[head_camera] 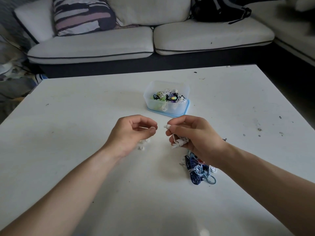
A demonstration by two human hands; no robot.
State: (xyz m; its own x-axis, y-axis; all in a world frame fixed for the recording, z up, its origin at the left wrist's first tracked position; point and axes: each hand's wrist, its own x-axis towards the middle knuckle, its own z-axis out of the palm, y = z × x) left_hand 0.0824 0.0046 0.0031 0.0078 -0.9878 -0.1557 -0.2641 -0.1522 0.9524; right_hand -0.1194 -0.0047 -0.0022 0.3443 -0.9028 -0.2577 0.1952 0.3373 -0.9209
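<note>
Right hand [192, 133] grips a coiled white earphone [179, 142] above the table [68, 116]; left hand [131, 133] pinches a tiny white piece [153, 128] beside it

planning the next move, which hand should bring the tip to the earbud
Left: the left hand pinches what looks like a small white tip beside the earbud, which the right hand holds.

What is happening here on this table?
A person works at a white table. The right hand grips a coiled white earphone, one earbud sticking out toward the left hand, which seems to pinch a small white piece. Similar white pieces lie below it. More earphones fill a clear box, and a blue cable pile lies by the right forearm.
</note>
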